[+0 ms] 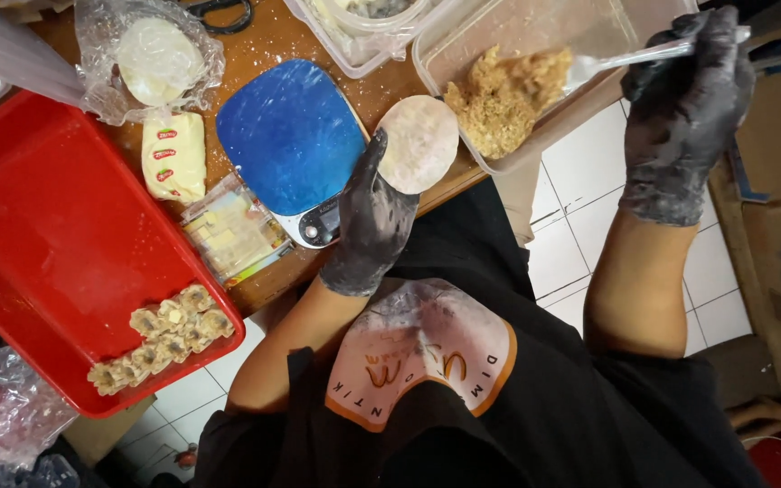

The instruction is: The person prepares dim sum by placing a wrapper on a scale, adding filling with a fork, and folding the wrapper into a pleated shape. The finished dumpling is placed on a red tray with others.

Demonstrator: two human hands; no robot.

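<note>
Wrapper (419, 143): a thin, pale, round sheet of dough, lying flat on the fingers of the left hand (371, 226), over the table edge between the scale (293, 136) and the tub (535, 72). Its underside and the fingertips beneath it are hidden. The left hand wears a dusty black glove, palm up, thumb raised along the wrapper's near rim; the hand lies open under it and supports rather than pinches.

Right hand (684, 117), same black glove, is closed in a fist round the handle of a spoon (630, 59). The handle end is lost inside the glove; the bowl dips into the tub, at the edge of the filling (508, 95). Forearm upright, elbow low.

The tub is clear plastic, rectangular, its far wall cut off by the frame. The filling is a coarse, tan, crumbly mass heaped at the near corner. A second clear container (363, 32) behind it is mostly out of view; contents unclear.

The scale has a smooth blue plate streaked with flour. The tray (38, 226) is red plastic, glossy, with a cluster of small folded dumplings (163, 336) at its near corner. A bagged stack of wrappers (157, 59), a yellow packet (175, 155) and a small clear box (232, 230) lie on the floured wooden table (268, 41). Scissors (221, 13) are cut off at the top.
</note>
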